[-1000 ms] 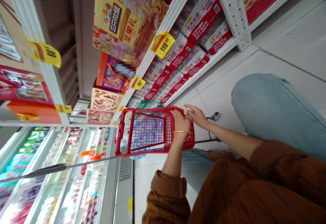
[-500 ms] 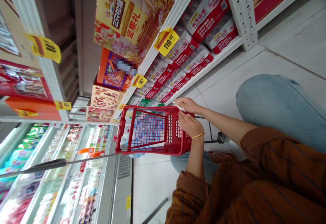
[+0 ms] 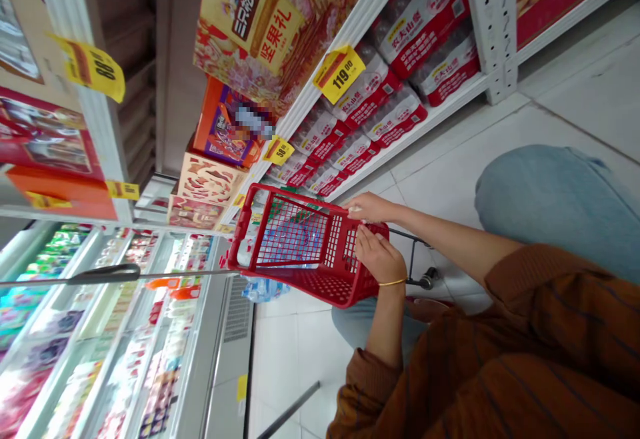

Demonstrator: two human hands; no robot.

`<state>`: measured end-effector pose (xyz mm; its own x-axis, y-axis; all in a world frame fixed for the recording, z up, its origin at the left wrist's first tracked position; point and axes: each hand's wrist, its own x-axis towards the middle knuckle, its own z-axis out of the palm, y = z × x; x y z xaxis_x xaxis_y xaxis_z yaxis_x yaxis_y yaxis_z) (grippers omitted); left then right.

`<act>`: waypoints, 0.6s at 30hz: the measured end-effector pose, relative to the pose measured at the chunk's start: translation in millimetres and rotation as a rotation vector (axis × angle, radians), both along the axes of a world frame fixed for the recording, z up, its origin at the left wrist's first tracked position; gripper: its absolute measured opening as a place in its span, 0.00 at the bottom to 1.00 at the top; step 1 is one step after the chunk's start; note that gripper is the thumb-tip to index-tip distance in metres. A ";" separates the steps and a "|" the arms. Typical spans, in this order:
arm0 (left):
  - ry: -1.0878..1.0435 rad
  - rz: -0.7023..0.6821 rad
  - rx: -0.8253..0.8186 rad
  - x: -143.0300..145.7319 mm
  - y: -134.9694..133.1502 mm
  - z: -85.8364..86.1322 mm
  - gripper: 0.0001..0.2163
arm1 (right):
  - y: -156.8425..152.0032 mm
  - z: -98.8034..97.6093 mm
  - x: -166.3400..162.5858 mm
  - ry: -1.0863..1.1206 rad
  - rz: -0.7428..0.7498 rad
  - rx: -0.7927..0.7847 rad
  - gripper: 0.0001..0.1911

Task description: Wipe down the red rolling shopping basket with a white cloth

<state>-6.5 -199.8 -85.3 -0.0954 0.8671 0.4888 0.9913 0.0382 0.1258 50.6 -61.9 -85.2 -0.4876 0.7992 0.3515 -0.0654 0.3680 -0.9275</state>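
A red mesh shopping basket (image 3: 300,289) on wheels stands tilted on the floor in front of me. My left hand (image 3: 381,258), with a gold bangle on the wrist, is curled over the basket's near end wall. My right hand (image 3: 367,207) rests on the upper rim, fingers pinched on a small white thing (image 3: 356,212) that I cannot name. Through the mesh shows a clear pack of water bottles (image 3: 293,239). My sleeves are brown and striped.
A long grey pull handle (image 3: 105,273) sticks out from the basket's far end. The shelf (image 3: 380,152) holds red-labelled water packs below and gift boxes (image 3: 260,32) above. A glass chiller case (image 3: 100,359) stands at lower left. My jeans-clad knee (image 3: 555,206) is at right.
The basket has tipped, its far end now higher. My left hand slid from the basket's outer side onto its near end wall. My right hand moved a little along the rim.
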 end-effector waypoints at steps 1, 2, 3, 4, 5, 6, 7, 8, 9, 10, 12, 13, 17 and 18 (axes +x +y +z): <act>0.018 -0.010 0.016 -0.3 -3.2 -0.1 0.21 | -3.8 0.7 0.8 -0.011 -0.005 -0.006 0.17; 0.031 -0.023 0.035 -0.7 -6.5 -0.1 0.21 | -7.8 1.3 1.6 -0.025 -0.014 -0.013 0.17; 0.041 -0.040 0.051 -1.3 -10.0 -0.2 0.21 | -12.1 1.9 2.4 -0.036 -0.022 -0.017 0.17; 0.046 -0.058 0.065 -1.9 -13.7 -0.3 0.21 | -16.7 2.5 3.4 -0.042 -0.033 -0.018 0.17; 0.048 -0.076 0.077 -2.7 -17.6 -0.4 0.21 | -21.4 3.0 4.4 -0.048 -0.047 -0.017 0.17; 0.047 -0.091 0.088 -3.4 -21.5 -0.5 0.21 | -26.4 3.6 5.4 -0.056 -0.059 -0.014 0.17; 0.045 -0.104 0.097 -4.1 -25.6 -0.7 0.21 | -31.5 4.0 6.5 -0.065 -0.074 -0.012 0.17; 0.044 -0.115 0.107 -4.7 -29.6 -0.7 0.21 | -36.6 4.3 7.5 -0.075 -0.088 -0.013 0.18; 0.042 -0.126 0.114 -5.3 -33.6 -0.7 0.21 | -41.8 4.3 8.4 -0.083 -0.103 -0.016 0.18; 0.039 -0.139 0.120 -5.9 -37.4 -0.6 0.21 | -46.9 4.1 9.2 -0.089 -0.120 -0.021 0.19; 0.032 -0.172 0.125 -6.9 -44.7 0.0 0.21 | -56.6 3.1 10.8 -0.100 -0.154 -0.033 0.19; 0.029 -0.190 0.124 -7.2 -48.1 0.4 0.21 | -61.0 2.5 11.6 -0.104 -0.172 -0.033 0.19; 0.012 -0.246 0.118 -8.0 -57.2 2.4 0.21 | -73.8 1.7 16.7 -0.089 -0.213 -0.014 0.19; 0.007 -0.256 0.115 -8.1 -58.3 2.9 0.21 | -75.6 2.3 18.3 -0.083 -0.219 -0.014 0.19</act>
<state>-14.6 -258.1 -82.4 0.1228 0.8012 0.5856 0.9678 -0.2274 0.1083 68.9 -137.6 -83.0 -0.3284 0.8936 0.3059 0.0911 0.3523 -0.9314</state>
